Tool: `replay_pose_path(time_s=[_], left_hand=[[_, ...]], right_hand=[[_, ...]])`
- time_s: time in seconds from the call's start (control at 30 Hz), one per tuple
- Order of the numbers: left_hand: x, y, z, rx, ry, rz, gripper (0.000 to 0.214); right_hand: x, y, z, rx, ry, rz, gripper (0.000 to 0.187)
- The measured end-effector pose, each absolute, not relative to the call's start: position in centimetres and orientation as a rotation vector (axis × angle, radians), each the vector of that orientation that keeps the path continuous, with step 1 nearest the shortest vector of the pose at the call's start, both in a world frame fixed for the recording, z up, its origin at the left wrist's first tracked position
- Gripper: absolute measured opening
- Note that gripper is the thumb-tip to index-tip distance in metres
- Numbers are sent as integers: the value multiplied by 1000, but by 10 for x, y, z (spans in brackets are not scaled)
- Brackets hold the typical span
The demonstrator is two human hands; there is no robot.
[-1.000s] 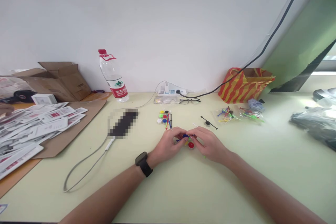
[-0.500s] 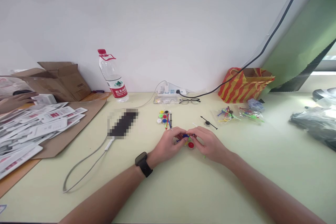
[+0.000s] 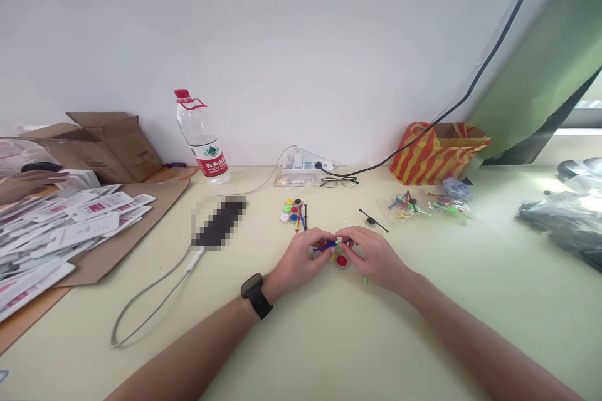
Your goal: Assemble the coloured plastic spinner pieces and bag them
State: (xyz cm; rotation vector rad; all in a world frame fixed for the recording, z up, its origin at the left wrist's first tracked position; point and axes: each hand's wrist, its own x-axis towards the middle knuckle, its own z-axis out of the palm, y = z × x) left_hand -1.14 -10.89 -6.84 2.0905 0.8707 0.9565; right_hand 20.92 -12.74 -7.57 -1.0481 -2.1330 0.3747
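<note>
Bottle label (image 3: 213, 162) — white "农夫山" above "NONGFU" on red.

pale green table (image 3: 324, 338) beneath bottle (image 3: 207, 150), eyeglasses (image 3: 339, 180), coloured discs (image 3: 294, 209), cable (image 3: 196, 259)

At left, flat white printed cards (image 3: 89, 225) lie partly on a brown cardboard sheet (image 3: 164, 203), with an open brown cardboard box (image 3: 134, 145) behind. A clear plastic bottle with red cap and label (image 3: 212, 161) stands on a pale green surface (image 3: 301, 344), left of a white power strip (image 3: 305, 165) and black-framed eyeglasses (image 3: 330, 183). A thick black cable (image 3: 498, 48) rises from the strip past a red-and-yellow striped bag (image 3: 418, 163).
</note>
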Motion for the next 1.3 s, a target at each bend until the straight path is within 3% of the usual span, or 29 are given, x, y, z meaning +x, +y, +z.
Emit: replay_pose_path(time_s=[0.63, 1.3], left_hand=[[-11, -109, -70, 2087, 822, 964, 19], [-11, -111, -66, 2106, 827, 955, 16]], right_hand=[[207, -133, -67, -957, -2171, 519, 13], [207, -134, -68, -1158, -2162, 501, 7]])
